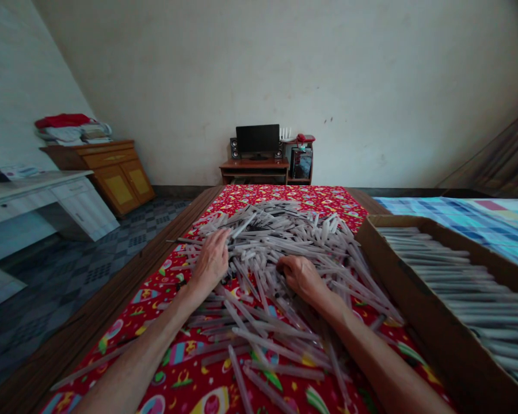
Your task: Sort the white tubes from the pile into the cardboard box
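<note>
A large loose pile of slim, translucent pen-like tubes (285,227), some with dark parts, covers the middle of the table. At the pile's left side, my left hand (211,261) is closed with a pale pen-like tube (244,226) sticking up and to the right from its fingertips. My right hand (301,277) rests low among the tubes a little to the right, its fingers curled in. Whatever those fingers hold, if anything, is hidden. More tubes (276,345) lie scattered between my forearms, nearer to me.
A cardboard box (408,282) with rows of similar tubes stands at the right. Red patterned cloth (216,397) covers the wooden table. Beyond are a monitor (258,139) on a desk, a wooden cabinet (121,175), a pale desk (75,198) and a blue checked cloth (457,221).
</note>
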A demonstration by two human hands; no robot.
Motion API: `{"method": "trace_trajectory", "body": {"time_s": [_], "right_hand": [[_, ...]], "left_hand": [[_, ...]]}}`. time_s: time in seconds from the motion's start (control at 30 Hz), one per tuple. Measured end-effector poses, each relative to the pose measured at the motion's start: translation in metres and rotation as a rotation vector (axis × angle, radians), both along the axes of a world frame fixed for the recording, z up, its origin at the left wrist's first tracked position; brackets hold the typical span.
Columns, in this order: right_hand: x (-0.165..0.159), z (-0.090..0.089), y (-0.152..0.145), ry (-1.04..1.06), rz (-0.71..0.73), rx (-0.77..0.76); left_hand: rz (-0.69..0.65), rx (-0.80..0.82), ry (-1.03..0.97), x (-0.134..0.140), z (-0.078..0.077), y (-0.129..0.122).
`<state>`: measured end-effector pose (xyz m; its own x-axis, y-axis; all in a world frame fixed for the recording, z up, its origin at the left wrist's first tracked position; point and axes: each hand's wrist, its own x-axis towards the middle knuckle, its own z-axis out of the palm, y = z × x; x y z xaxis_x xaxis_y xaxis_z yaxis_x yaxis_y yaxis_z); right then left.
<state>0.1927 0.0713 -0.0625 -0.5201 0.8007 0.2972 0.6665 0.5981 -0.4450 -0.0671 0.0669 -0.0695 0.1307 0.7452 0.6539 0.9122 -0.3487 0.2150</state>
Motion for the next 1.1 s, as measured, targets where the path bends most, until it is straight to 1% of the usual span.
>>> {"method": "trace_trajectory", "body": {"time_s": [0.1,0.17,0.3,0.47,0.53,0.6,0.67,0.73,0.83,0.9,0.97,1.03,1.1], "right_hand": [[0.0,-0.001,0.001,-0.002,0.005,-0.022],[0.0,0.0,0.0,-0.003,0.009,-0.03],[0.0,0.002,-0.002,-0.02,0.005,-0.023],[0.0,0.0,0.0,-0.019,0.001,0.005],[0.0,-0.002,0.001,-0.017,0.007,0.01],[0.0,-0.003,0.002,-0.009,0.015,0.012],[0.001,-0.003,0.001,-0.004,0.016,0.009],[0.001,-0.002,0.001,-0.003,0.016,0.003],[0.001,-0.002,0.0,-0.002,0.028,0.012],[0.001,-0.002,0.0,-0.003,0.032,0.016],[0.001,-0.003,0.001,-0.001,0.032,0.017],[0.001,-0.005,0.002,-0.002,0.034,0.017],[0.001,-0.006,0.003,-0.007,0.037,0.018]], "left_hand": [[0.064,-0.07,0.062,-0.001,-0.006,0.001],[0.07,-0.099,0.098,0.004,-0.006,-0.001],[-0.044,-0.128,0.102,0.018,0.003,-0.008],[-0.152,-0.203,0.002,0.025,0.021,-0.015],[-0.128,-0.195,-0.039,0.022,0.025,-0.014],[-0.066,-0.123,-0.057,0.016,0.024,-0.012],[-0.01,-0.064,-0.022,0.01,0.02,-0.009],[0.052,-0.057,0.029,0.005,0.013,-0.007],[0.126,-0.132,0.051,0.003,0.005,-0.005],[0.135,-0.207,0.041,0.006,0.004,-0.005],[0.121,-0.305,0.003,0.012,0.008,-0.006],[0.096,-0.436,-0.042,0.02,0.014,-0.009],[0.1,-0.494,-0.032,0.026,0.019,-0.013]]}}
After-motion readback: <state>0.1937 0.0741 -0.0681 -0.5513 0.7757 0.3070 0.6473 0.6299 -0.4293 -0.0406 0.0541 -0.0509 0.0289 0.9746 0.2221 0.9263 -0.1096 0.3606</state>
